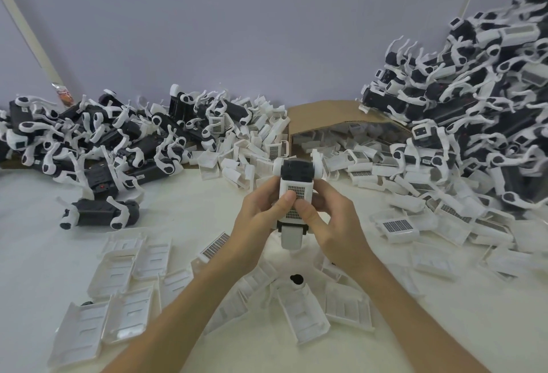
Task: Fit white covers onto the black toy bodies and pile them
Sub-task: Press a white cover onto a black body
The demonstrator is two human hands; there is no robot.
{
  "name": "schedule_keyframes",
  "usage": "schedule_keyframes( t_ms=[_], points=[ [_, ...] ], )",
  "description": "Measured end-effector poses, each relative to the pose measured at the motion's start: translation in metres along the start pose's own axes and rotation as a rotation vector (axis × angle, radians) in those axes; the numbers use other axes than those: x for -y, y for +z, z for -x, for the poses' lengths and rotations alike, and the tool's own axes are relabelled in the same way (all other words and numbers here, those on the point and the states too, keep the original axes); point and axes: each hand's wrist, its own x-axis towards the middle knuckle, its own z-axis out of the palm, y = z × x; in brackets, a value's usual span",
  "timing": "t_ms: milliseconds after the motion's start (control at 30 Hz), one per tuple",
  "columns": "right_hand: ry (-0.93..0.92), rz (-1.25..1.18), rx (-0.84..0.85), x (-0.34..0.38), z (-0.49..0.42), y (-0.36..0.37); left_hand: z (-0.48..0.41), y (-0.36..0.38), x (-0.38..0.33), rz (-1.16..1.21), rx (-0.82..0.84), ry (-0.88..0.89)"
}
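Toy: black toy body (296, 168) at the middle of the frame, held above the bench (38, 254) between both hands, one end pointing away from the person.
Cover: white cover (300, 191) with a gridded panel, lying on the body's upper face, under both thumbs.
Left hand: left hand (261, 218) curled round the toy's left side, thumb pressing on the grid.
Right hand: right hand (335, 224) curled round the right side, thumb pressing lower on the cover.
Arms: both forearms rise from the bottom edge and meet at the centre.
Piles: bare bodies (103, 141) at upper left; covered toys (474, 105) heaped at right.
Spare covers: loose covers (118, 298) at lower left.
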Motion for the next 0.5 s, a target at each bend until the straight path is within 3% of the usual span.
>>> schedule_keyframes(
  t_ms=[267, 500],
  points=[
    [-0.026, -0.015, -0.019, 0.0005, 0.0023, 0.0008, -0.0001, 0.0025, 0.0012, -0.012, 0.009, 0.050],
    [0.129, -0.288, -0.014, 0.0005, -0.0007, 0.0047, 0.0017, 0.0083, 0.0039, -0.079, -0.038, 0.142]
  ],
)
